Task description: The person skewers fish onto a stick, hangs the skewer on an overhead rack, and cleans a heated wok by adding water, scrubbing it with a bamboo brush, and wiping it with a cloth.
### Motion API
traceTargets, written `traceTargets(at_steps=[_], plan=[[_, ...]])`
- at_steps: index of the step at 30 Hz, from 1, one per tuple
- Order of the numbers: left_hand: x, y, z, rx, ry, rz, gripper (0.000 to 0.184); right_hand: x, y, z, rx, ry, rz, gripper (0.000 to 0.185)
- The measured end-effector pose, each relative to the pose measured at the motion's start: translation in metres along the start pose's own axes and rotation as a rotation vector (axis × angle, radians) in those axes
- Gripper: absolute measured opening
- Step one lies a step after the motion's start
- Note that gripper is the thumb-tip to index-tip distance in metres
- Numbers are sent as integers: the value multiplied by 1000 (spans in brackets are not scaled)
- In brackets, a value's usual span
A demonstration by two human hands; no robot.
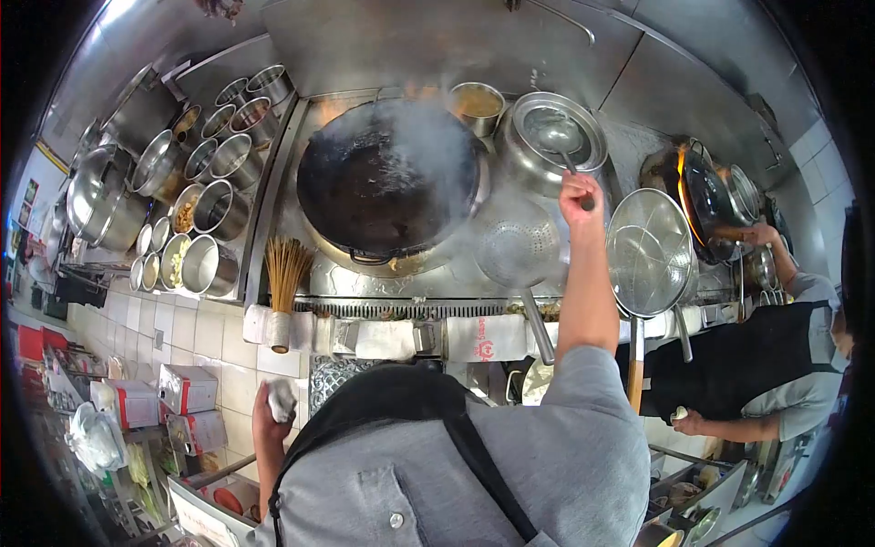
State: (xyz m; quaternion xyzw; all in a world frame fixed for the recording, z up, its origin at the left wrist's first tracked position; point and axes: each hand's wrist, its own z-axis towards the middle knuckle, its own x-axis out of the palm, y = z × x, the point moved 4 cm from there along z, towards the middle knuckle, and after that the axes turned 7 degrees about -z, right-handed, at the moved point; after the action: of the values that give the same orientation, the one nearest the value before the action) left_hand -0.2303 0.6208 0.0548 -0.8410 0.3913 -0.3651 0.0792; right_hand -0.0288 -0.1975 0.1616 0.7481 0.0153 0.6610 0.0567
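Note:
My right hand [581,201] is closed around the handle of a ladle [558,135], whose bowl sits at the mouth of a large metal pot [526,164]. Low at the left, my left hand [266,424] grips a crumpled white cloth [282,399]. A big dark wok [387,187] steams on the stove, with flames showing behind its rim. Between the wok and my right forearm lies a perforated skimmer [517,244]. Just right of that forearm is a round wire strainer [649,251] with a wooden handle.
A bamboo brush [286,278] stands at the stove's front left. Several metal containers [219,210] fill the left counter. A small pot of brownish liquid [477,100] is behind the wok. At the right, a co-worker [756,351] handles a flaming wok [706,196]. Folded towels [488,337] line the front rail.

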Motion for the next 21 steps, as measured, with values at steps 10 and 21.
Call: traceTargets(at_steps=[10,21], plan=[[-196,49,-16,286,-130,308,46,135,-144,-115,240,196,156,33],[-113,28,-40,296,-352,313,40,71,-137,-88,35,-148,-793,29]])
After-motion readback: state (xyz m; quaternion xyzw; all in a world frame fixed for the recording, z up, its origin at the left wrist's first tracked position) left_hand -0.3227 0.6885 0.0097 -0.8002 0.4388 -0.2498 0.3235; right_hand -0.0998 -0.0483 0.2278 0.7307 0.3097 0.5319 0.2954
